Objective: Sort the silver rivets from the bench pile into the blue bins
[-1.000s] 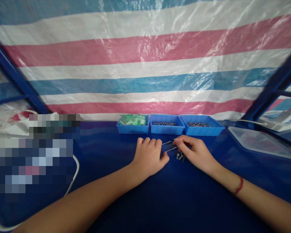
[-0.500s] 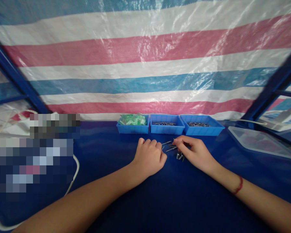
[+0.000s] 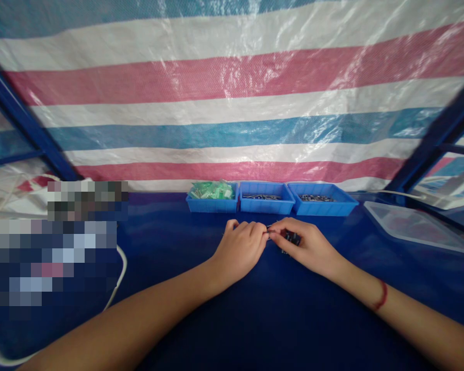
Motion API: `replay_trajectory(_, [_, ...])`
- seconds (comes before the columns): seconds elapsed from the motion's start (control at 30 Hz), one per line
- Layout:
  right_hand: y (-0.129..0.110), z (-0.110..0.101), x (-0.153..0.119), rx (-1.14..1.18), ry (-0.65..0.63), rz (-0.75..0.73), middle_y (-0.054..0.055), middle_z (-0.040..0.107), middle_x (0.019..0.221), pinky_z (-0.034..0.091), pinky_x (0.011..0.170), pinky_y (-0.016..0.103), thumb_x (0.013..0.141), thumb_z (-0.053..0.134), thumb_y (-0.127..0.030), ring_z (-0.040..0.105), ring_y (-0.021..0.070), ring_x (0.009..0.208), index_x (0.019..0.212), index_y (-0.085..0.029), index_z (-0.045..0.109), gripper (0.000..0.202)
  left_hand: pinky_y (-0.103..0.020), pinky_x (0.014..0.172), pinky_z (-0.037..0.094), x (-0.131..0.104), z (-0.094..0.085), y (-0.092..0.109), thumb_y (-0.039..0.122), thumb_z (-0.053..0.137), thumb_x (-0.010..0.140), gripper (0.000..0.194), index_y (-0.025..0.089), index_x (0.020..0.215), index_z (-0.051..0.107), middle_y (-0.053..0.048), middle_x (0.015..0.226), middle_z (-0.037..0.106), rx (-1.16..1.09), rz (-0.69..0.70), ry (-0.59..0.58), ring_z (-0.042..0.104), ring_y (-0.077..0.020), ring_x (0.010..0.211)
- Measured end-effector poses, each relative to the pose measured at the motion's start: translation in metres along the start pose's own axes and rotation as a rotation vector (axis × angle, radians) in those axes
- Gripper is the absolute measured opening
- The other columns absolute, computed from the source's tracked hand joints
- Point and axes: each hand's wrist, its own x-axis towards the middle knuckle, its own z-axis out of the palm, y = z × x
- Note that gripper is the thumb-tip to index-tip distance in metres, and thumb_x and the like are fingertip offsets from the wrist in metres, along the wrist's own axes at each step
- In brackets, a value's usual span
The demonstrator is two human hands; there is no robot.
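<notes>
My left hand [image 3: 242, 252] is closed over the blue table, its fingertips meeting those of my right hand [image 3: 307, 245]. Between the two sets of fingertips is a thin metal pin [image 3: 269, 231]. My right hand pinches the pin's right part; the left fingers are curled at its other end. Several dark metal pieces [image 3: 292, 238] lie on the table under and behind my right fingers, partly hidden. What lies inside the left fist is hidden.
Behind the hands stand three blue bins: one with green bags [image 3: 212, 190], one with long metal pins [image 3: 262, 197], one with small metal parts [image 3: 317, 198]. A clear plastic lid [image 3: 417, 226] lies right. A white cable [image 3: 120, 265] runs left.
My left hand has shifted slightly right and my right hand has drawn in to it, so their fingertips now meet at a pin. The loose pins between the hands are now mostly covered.
</notes>
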Motion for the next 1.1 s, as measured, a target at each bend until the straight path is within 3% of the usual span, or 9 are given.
replay_trajectory(0.57, [-0.003, -0.002, -0.002, 0.064, 0.028, 0.066, 0.004, 0.068, 0.084, 0.050, 0.071, 0.028, 0.088, 0.049, -0.034, 0.064, 0.0176, 0.080, 0.086, -0.019, 0.064, 0.021, -0.030, 0.077, 0.040, 0.003, 0.001, -0.008, 0.025, 0.041, 0.094, 0.019, 0.019, 0.093, 0.059, -0.001, 0.090, 0.066, -0.306, -0.039, 0.038, 0.061, -0.0158, 0.086])
replay_trajectory(0.8, [0.000, -0.001, -0.002, 0.089, 0.165, 0.118, 0.004, 0.067, 0.078, 0.050, 0.064, 0.028, 0.084, 0.055, -0.038, 0.061, 0.0166, 0.070, 0.082, -0.019, 0.065, 0.022, -0.028, 0.074, 0.043, 0.004, -0.001, -0.008, 0.026, 0.040, 0.094, 0.023, 0.018, 0.093, 0.062, -0.002, 0.087, 0.066, -0.386, -0.092, 0.057, 0.061, -0.0144, 0.081])
replay_trajectory(1.1, [0.000, 0.001, -0.002, 0.171, 0.144, 0.118, 0.005, 0.067, 0.080, 0.049, 0.065, 0.028, 0.082, 0.058, -0.037, 0.061, 0.0163, 0.071, 0.085, -0.018, 0.065, 0.020, -0.028, 0.077, 0.045, 0.003, 0.001, -0.011, 0.023, 0.036, 0.095, 0.026, 0.017, 0.092, 0.061, -0.003, 0.089, 0.064, -0.456, -0.077, 0.053, 0.061, -0.0150, 0.086])
